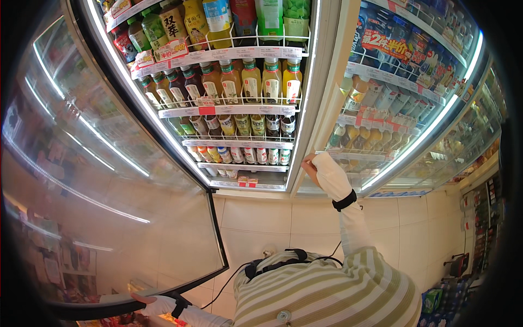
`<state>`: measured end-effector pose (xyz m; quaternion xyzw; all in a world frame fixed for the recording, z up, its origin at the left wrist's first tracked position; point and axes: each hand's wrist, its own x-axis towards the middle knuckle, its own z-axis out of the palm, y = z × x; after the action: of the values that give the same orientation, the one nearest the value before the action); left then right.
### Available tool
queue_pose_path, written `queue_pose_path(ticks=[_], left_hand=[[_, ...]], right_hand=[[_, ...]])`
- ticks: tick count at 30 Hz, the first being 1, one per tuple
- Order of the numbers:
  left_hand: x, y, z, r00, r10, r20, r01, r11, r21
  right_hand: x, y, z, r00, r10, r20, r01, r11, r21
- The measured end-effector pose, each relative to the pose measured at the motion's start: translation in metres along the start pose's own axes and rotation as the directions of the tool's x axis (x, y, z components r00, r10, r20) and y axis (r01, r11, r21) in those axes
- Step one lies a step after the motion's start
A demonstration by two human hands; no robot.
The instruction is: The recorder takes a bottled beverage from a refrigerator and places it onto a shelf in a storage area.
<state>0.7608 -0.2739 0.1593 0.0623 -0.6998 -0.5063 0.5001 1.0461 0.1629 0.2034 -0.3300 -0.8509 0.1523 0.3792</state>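
Observation:
My left hand [151,303], in a white sleeve with a black wrist strap, is at the lower edge of a swung-open glass cooler door [158,240]. It appears to grip that edge, with part of the fingers hidden. Farther up, my right hand [320,170] reaches to the pale frame [309,180] between two coolers. Its fingers are curled in, and what they hold, if anything, is hidden. Left of it stands the open cooler, with shelves of bottled drinks [231,83] and a lower row of small bottles [237,155].
The right cooler's glass door [376,109] is closed over more bottles. Pale floor tiles [261,218] lie between me and the coolers. A black cable [231,277] runs beside my striped shirt. Dark shelving [479,218] stands at far right, with a green package [432,300] below.

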Motion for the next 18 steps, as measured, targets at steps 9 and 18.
queue_pose_path(ticks=[9,18], left_hand=[[-0.007,0.025,0.009,0.996,-0.04,-0.079,0.034,0.996,-0.078],[-0.003,0.005,0.001,0.994,-0.07,-0.08,0.074,0.996,0.056]], right_hand=[[-0.003,0.003,0.004,0.992,0.08,0.097,-0.076,0.996,-0.04],[-0.004,0.008,0.005,0.996,0.027,0.081,-0.021,0.996,-0.083]])
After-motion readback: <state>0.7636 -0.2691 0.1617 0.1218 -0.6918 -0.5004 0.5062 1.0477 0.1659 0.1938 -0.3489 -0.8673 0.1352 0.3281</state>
